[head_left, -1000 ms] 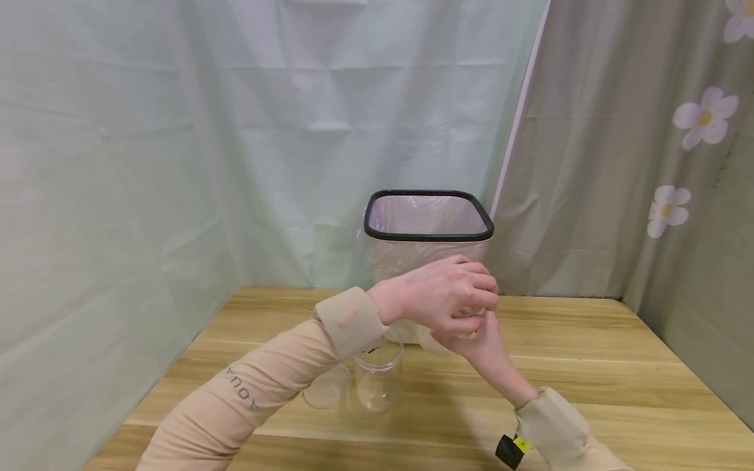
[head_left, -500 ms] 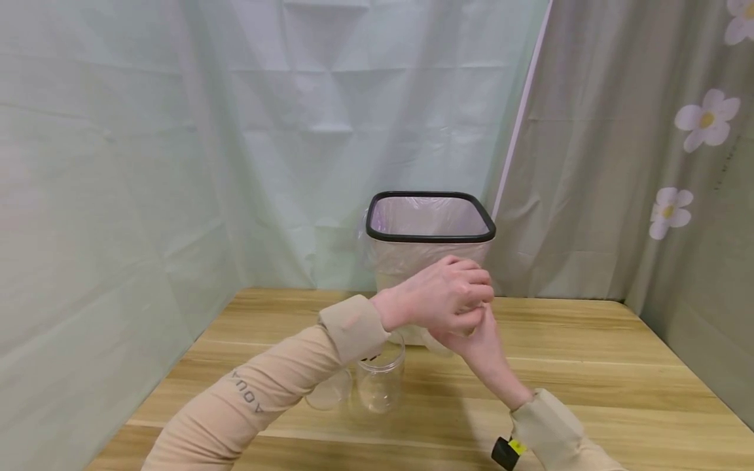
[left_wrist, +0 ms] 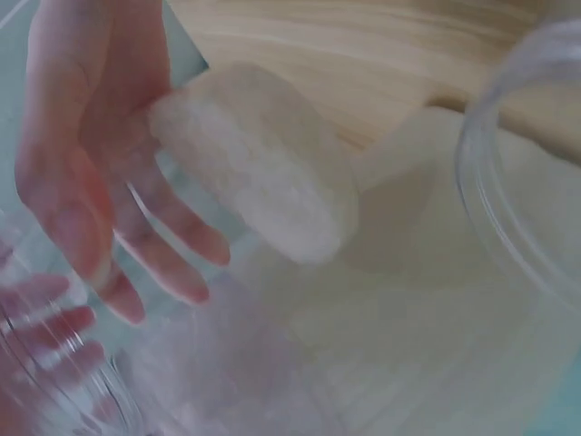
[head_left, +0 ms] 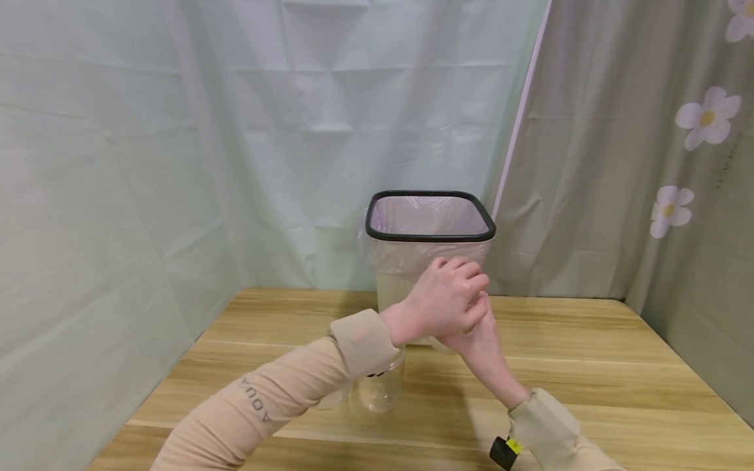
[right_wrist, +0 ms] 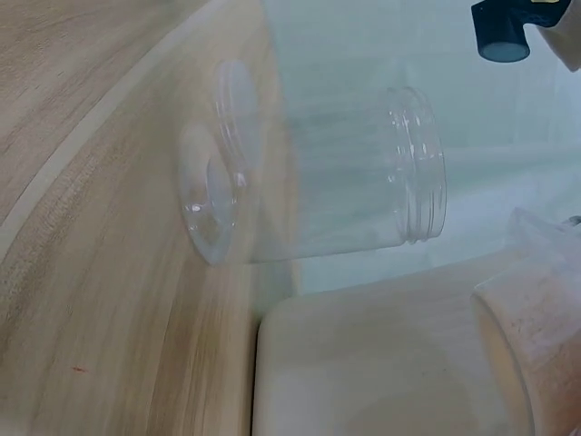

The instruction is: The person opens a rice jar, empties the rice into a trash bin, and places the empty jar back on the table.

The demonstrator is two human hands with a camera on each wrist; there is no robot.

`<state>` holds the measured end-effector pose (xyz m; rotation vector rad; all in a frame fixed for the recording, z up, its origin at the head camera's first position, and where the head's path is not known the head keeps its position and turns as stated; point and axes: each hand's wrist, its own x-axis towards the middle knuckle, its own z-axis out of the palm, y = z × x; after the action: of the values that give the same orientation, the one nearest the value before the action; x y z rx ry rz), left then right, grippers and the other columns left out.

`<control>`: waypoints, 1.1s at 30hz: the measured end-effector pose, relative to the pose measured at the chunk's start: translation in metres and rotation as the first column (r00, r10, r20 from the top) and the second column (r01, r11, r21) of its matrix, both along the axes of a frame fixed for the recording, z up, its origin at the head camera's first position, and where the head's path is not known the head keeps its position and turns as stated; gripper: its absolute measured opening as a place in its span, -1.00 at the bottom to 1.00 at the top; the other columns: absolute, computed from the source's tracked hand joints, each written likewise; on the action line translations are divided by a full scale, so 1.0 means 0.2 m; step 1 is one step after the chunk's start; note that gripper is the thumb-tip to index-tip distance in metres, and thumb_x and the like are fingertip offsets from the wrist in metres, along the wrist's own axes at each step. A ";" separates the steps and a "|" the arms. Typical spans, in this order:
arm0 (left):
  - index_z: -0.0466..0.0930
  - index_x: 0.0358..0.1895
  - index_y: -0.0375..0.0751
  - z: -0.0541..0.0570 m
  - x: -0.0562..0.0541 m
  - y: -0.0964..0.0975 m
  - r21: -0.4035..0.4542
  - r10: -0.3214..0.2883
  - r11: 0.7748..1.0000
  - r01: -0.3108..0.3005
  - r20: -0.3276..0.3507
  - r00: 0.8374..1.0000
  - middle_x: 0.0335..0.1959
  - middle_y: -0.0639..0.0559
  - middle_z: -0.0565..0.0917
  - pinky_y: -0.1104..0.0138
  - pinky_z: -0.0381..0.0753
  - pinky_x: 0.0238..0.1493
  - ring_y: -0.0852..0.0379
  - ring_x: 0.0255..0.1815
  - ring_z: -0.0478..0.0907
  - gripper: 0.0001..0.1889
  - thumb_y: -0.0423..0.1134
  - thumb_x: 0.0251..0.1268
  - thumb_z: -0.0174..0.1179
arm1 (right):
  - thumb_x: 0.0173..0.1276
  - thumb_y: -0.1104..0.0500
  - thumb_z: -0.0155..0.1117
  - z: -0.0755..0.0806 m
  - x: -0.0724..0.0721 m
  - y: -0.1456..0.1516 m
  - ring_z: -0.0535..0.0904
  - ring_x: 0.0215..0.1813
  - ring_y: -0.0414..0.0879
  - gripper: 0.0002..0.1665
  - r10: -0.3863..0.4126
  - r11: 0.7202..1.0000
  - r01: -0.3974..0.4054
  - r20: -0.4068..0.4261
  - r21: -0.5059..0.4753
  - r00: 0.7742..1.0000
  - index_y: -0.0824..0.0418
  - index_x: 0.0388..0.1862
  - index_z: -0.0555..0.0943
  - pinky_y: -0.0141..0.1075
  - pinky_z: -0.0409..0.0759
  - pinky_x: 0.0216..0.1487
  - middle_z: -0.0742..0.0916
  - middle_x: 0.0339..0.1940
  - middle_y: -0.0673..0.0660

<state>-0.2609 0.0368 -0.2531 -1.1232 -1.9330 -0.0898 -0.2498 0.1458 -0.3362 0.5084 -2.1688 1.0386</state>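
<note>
A clear jar (head_left: 443, 345) with pale, powdery-looking stuff (left_wrist: 259, 173) at its bottom is held tilted in front of the bin. My right hand (head_left: 485, 350) grips it from below; its fingers show through the clear wall in the left wrist view. Over the top lies my left hand (head_left: 444, 294), fingers curled round the ridged clear lid end (left_wrist: 77, 381). Whether the lid is loose cannot be told. Another clear jar (head_left: 379, 392) stands upright and uncapped on the table, partly behind the left sleeve. Beside it lies a clear round lid (head_left: 334, 399), mostly covered.
Behind the hands stands a pale bin (head_left: 391, 288) with a black rim (head_left: 430, 237) and a thin plastic liner. The wooden table (head_left: 589, 366) ends at hanging curtains (head_left: 294, 163). A black device (head_left: 503, 453) hangs under the right wrist.
My left hand has turned a little on the jar's top, its wrist shifting right and down. The left sleeve now covers more of the standing jar and loose lid. The right hand has barely moved.
</note>
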 end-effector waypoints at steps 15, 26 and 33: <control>0.53 -0.43 -0.06 0.01 0.09 0.08 0.018 0.424 0.900 -0.436 0.195 0.884 -0.40 0.08 0.55 0.21 0.28 -0.39 0.09 -0.31 0.43 -0.68 -0.07 0.32 -0.20 | -0.33 0.33 0.47 -0.03 0.01 -0.01 0.37 0.02 0.28 0.15 0.057 0.998 -0.059 -0.091 -0.021 0.994 0.65 0.20 0.01 0.05 0.31 0.00 0.39 0.06 0.48; 0.50 -0.45 -0.11 0.04 0.10 0.06 -0.148 0.516 0.856 -0.495 0.218 0.828 -0.45 0.01 0.49 0.16 0.30 -0.45 0.02 -0.34 0.39 -0.73 -0.10 0.25 -0.15 | -0.24 0.33 0.47 -0.03 0.02 -0.02 0.36 0.07 0.13 0.04 0.132 0.985 -0.135 -0.033 -0.112 0.991 0.47 0.23 0.12 -0.07 0.29 0.05 0.43 0.10 0.34; 0.53 -0.27 -0.13 0.09 0.11 0.06 -0.367 0.611 0.776 -0.513 0.239 0.755 -0.38 -0.07 0.49 0.02 0.40 -0.41 -0.09 -0.29 0.38 -0.69 -0.02 0.28 -0.12 | -0.15 0.24 0.50 -0.02 0.03 -0.03 0.34 0.09 -0.02 0.03 0.212 0.964 -0.203 0.041 -0.170 0.976 0.26 0.29 0.15 -0.12 0.29 0.04 0.42 0.17 0.17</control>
<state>-0.2380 0.0489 -0.2355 -0.6580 -2.6004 0.3584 -0.2442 0.1400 -0.3409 0.6443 -2.0895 1.3500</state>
